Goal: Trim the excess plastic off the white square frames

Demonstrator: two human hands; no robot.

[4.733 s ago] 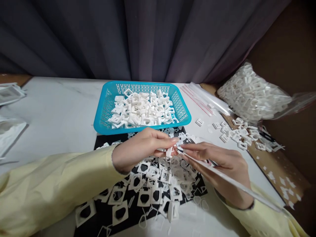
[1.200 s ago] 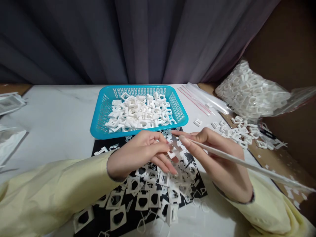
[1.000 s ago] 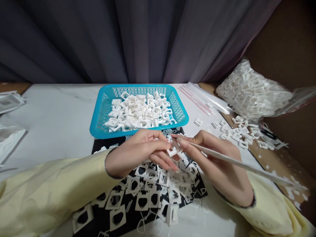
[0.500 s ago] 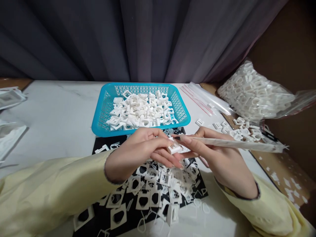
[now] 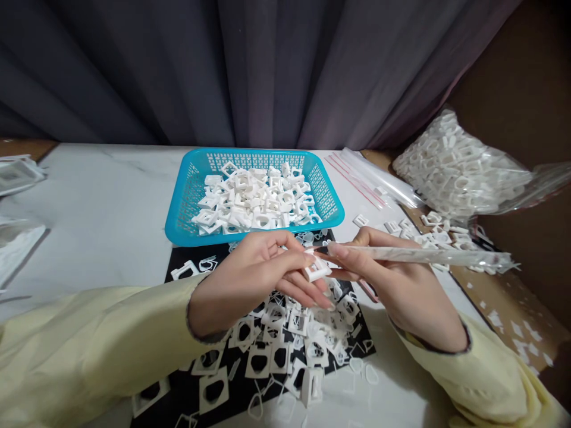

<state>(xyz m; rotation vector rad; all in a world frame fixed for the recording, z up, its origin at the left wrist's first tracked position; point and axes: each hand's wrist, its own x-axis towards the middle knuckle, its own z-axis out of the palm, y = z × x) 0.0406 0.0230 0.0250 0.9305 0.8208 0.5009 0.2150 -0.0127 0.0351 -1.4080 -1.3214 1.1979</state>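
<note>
Between thumb and fingers, my left hand (image 5: pixel 261 264) pinches a small white plastic frame piece (image 5: pixel 316 268). My right hand (image 5: pixel 388 270) is closed around a slim pen-like tool with a white-wrapped handle (image 5: pixel 428 255); its dark tip points left at the piece. Whether the tip touches the piece I cannot tell. Below both hands, white square pieces with openings (image 5: pixel 214 390) and thin loose scraps are strewn over a black mat (image 5: pixel 241 410). A pinkish object (image 5: pixel 368 292) shows partly under my right hand.
Behind the mat stands a blue basket (image 5: pixel 178 229) heaped with white pieces. A clear bag full of parts (image 5: pixel 464 166) sits at the right, near loose pieces (image 5: pixel 441 238). Flat zip bags (image 5: pixel 375 178) lie beside the basket. More white pieces in bags (image 5: pixel 20 175) are at the left edge.
The white piece has turned slightly in my left hand, showing more of its frame. The tool's tip has shifted a little and its handle has rolled slightly.
</note>
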